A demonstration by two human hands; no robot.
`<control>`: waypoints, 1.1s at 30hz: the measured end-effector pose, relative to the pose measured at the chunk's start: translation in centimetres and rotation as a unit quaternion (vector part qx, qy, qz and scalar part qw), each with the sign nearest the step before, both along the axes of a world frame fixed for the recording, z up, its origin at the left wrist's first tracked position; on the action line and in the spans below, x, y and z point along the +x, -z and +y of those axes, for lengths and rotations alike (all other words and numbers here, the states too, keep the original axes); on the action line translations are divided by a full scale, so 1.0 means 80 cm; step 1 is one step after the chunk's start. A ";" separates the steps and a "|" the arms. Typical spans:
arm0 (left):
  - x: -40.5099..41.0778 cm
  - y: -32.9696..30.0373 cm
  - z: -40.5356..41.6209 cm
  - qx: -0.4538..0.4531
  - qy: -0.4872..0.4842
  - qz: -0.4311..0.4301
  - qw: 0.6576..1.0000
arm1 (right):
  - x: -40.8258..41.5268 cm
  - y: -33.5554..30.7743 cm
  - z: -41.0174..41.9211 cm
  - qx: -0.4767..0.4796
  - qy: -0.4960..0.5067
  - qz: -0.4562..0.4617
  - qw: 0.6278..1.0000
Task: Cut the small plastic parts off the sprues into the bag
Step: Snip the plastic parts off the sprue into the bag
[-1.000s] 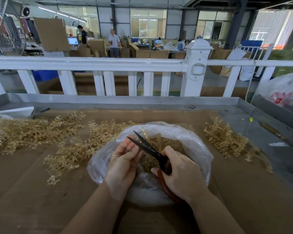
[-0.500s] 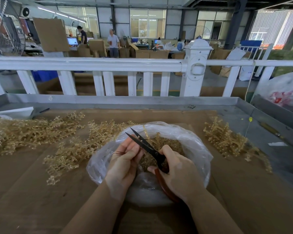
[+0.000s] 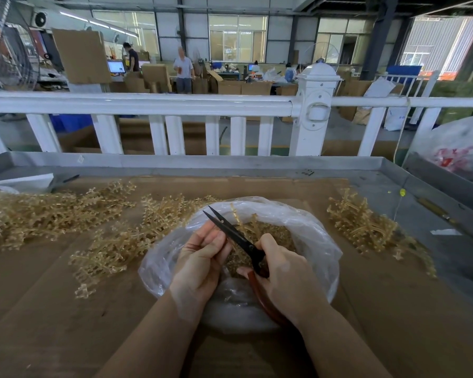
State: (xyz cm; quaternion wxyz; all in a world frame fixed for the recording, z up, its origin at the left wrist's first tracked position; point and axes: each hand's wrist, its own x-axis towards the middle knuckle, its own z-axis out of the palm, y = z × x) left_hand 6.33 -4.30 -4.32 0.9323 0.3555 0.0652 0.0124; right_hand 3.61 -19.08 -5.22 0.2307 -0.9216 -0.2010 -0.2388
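Sprawling across the brown cardboard table top (image 3: 52, 309) at the left are heaps of spiky, amber, translucent sprues (image 3: 47, 216). At centre sits an open, crinkled clear plastic bag (image 3: 320, 246) holding cut parts (image 3: 273, 236). Over it, the left hand (image 3: 200, 263) has its fingers curled together, pinching something too small to tell. The right hand (image 3: 287, 279) grips red-handled scissors (image 3: 235, 236), black blades nearly closed, pointing up-left. More sprues (image 3: 363, 222) lie right.
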 end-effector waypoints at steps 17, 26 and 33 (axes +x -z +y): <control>-0.003 -0.005 -0.001 -0.007 -0.042 0.033 0.999 | -0.006 -0.006 -0.001 0.037 0.053 -0.047 0.997; 0.000 -0.008 -0.008 0.034 -0.058 0.033 0.997 | 0.004 0.006 -0.003 0.010 0.162 -0.002 0.987; -0.002 -0.048 0.002 0.146 -0.096 -0.031 0.984 | 0.007 0.008 -0.004 0.008 0.167 0.009 0.986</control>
